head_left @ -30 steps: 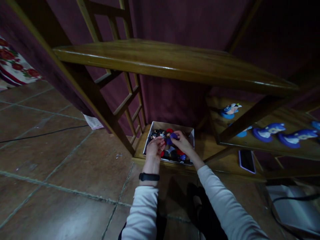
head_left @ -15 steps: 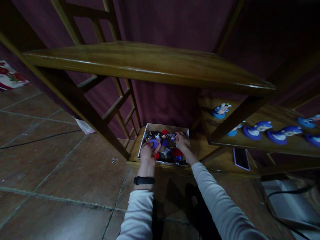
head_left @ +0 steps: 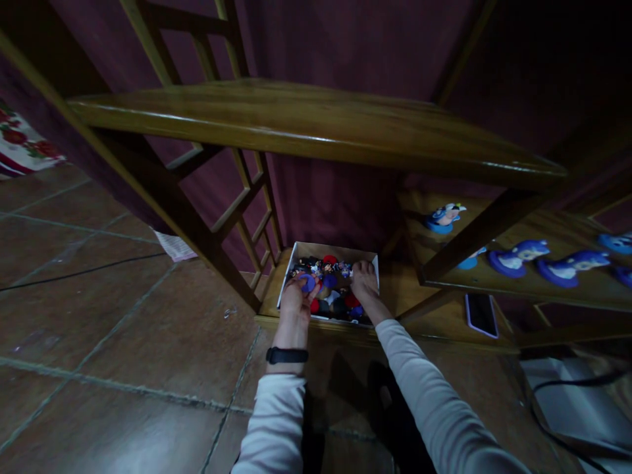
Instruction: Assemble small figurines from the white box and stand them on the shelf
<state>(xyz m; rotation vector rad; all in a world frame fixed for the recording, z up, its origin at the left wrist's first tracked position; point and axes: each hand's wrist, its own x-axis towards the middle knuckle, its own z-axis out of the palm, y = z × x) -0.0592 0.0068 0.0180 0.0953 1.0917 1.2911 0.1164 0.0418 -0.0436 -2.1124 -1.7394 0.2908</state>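
Observation:
A shallow white cardboard box [head_left: 343, 249] stands on the low wooden shelf, filled with several small coloured figurines [head_left: 330, 266]. At its left end my left hand [head_left: 293, 301], with a black band on the wrist, is closed around a figurine with a round purple base [head_left: 307, 283]; the rest of that figurine is hidden by the fingers. Inside the right end of the box is my right hand [head_left: 364, 280]. Its fingers are curled down by the box wall, and whatever they hold is hidden.
A thick wooden board [head_left: 306, 125] crosses above the box, with a slanting post [head_left: 197, 243] at left. On the right-hand shelf stand several blue and purple figurines [head_left: 521, 255]. A phone [head_left: 481, 315] lies on the lower shelf. A grey box-like object [head_left: 573, 388] and a cable are at lower right.
My right hand has shifted slightly, its fingers curling further down at the box's right end. My left hand keeps the purple-based figurine. The whole view has moved a little.

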